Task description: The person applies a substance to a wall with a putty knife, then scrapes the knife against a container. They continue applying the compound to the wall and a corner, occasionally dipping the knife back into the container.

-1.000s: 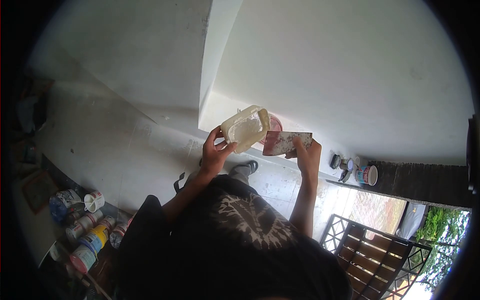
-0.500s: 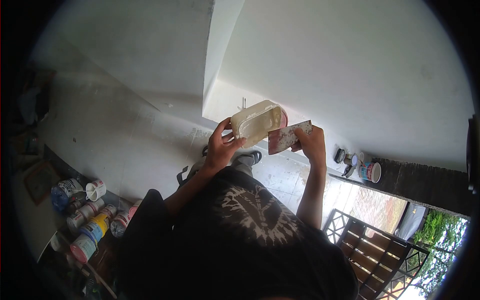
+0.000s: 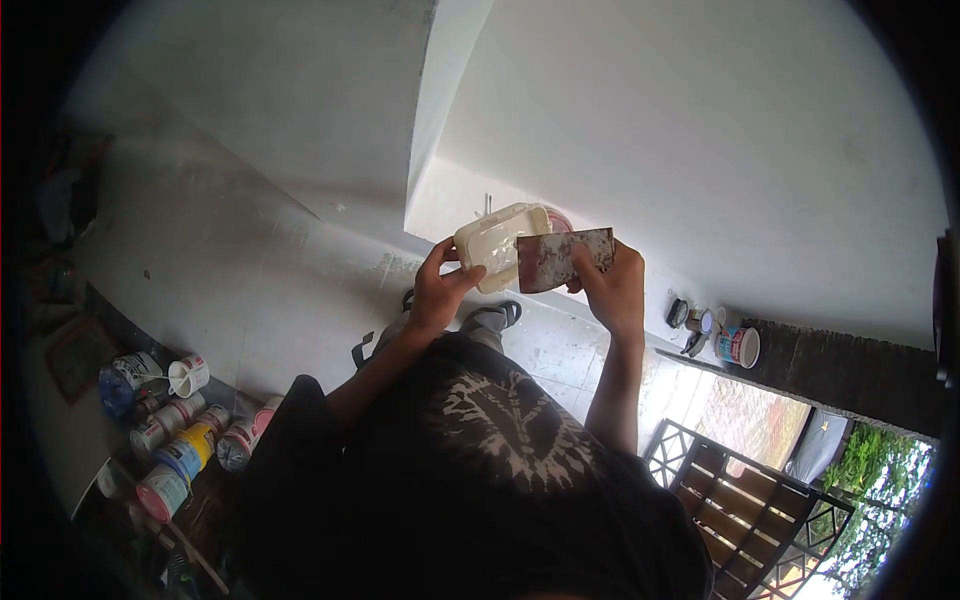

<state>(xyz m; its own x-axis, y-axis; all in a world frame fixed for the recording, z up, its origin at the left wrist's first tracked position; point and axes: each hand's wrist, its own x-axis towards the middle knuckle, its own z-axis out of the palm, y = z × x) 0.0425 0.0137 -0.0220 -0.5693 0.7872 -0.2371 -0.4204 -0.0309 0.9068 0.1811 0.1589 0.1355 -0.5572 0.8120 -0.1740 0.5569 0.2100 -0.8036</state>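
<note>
My left hand grips the near left side of a shallow off-white plastic tub, thumb over its rim and fingers behind. A pale, glossy smear lines the inside of the tub. In my right hand is a rust-stained putty knife, the thumb pressed flat on its face. The knife's left edge overlaps the tub's right rim in this view. Behind the tub and knife, part of a reddish round container shows on the white ledge.
Paint cans and tubs crowd the lower left. Along the ledge at right stand a paint bucket and small cans. White walls rise ahead. A slatted gate is at lower right. My sandalled feet are below the tub.
The putty knife has moved left and slightly up to the tub, its face turned more level. The tub has shifted a little left and tipped so more of its inside shows.
</note>
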